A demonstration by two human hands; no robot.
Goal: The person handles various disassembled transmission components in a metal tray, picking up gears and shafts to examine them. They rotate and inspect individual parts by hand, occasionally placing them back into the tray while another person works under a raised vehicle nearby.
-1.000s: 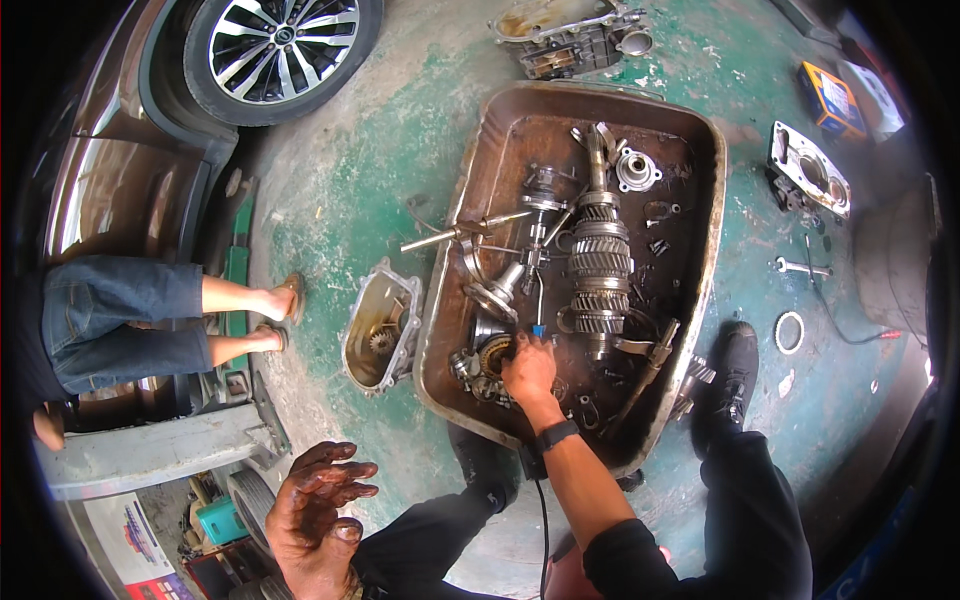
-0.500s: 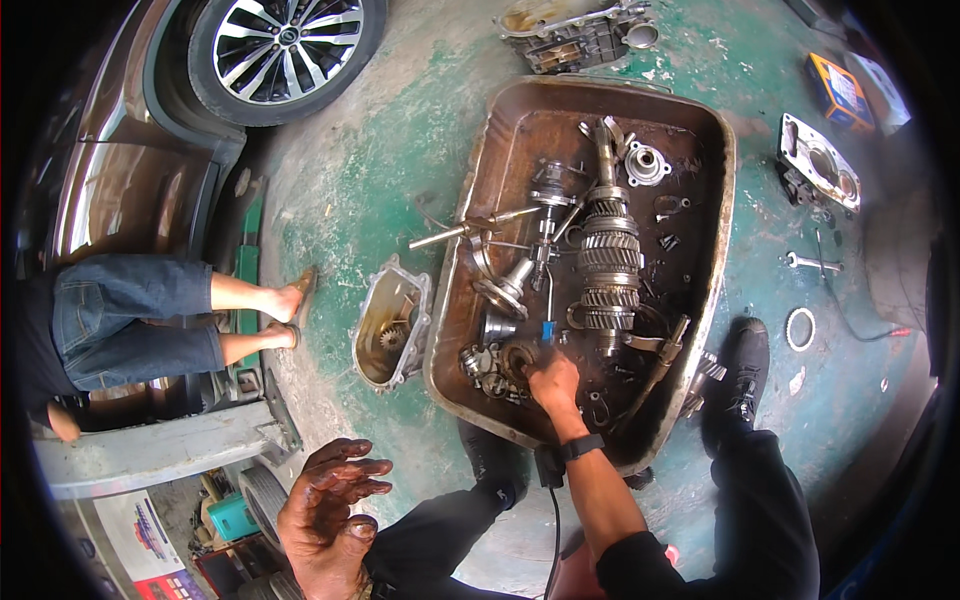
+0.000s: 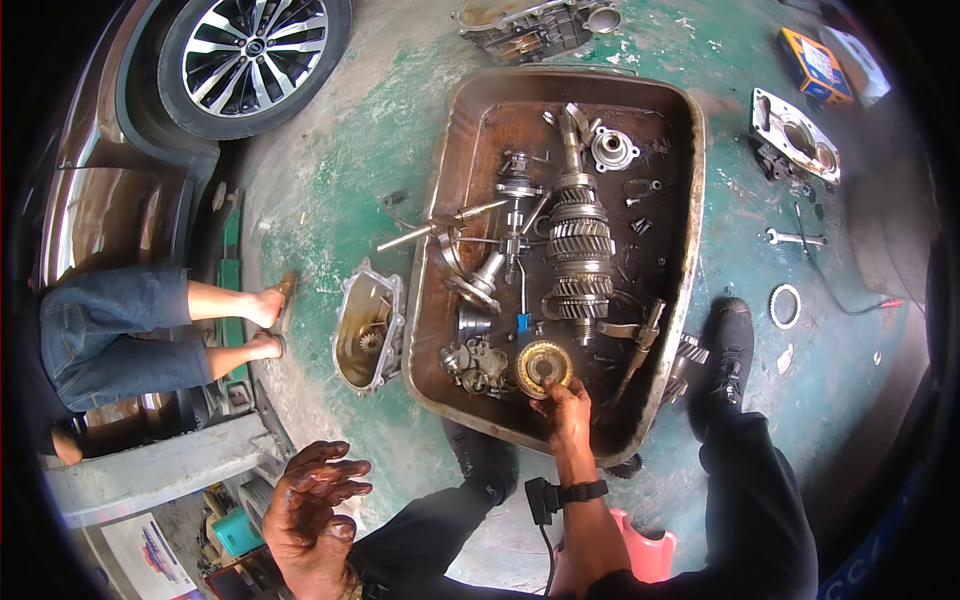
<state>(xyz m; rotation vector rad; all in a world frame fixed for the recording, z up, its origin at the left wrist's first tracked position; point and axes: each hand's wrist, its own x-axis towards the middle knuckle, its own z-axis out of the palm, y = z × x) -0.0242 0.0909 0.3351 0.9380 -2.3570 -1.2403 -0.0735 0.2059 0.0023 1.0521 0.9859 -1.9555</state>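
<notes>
My right hand [image 3: 566, 415] grips a round gear [image 3: 543, 360] with a brass-coloured toothed rim, holding it up over the near part of the brown metal tray [image 3: 697, 190]. My left hand [image 3: 312, 520], dark with grease, hangs open left of the tray with its fingers apart and holds nothing. Beyond the held gear lies a shaft stacked with gears [image 3: 582, 240]. Left of that shaft are a thinner shaft assembly [image 3: 517, 195] and shift forks on rods [image 3: 445, 232]. A cluster of small metal parts [image 3: 475, 366] sits just left of the gear.
An open metal housing [image 3: 368, 325] stands left of the tray; another housing [image 3: 530, 35] lies beyond it. On the right are a cast plate [image 3: 797, 135], a wrench [image 3: 796, 238] and a ring [image 3: 785, 306]. Another person's legs [image 3: 235, 300] show beside the car [image 3: 125, 200].
My right hand has lifted the gear from the tray and turned, so the gear's face now shows. My left hand stays open. The whole view has shifted slightly.
</notes>
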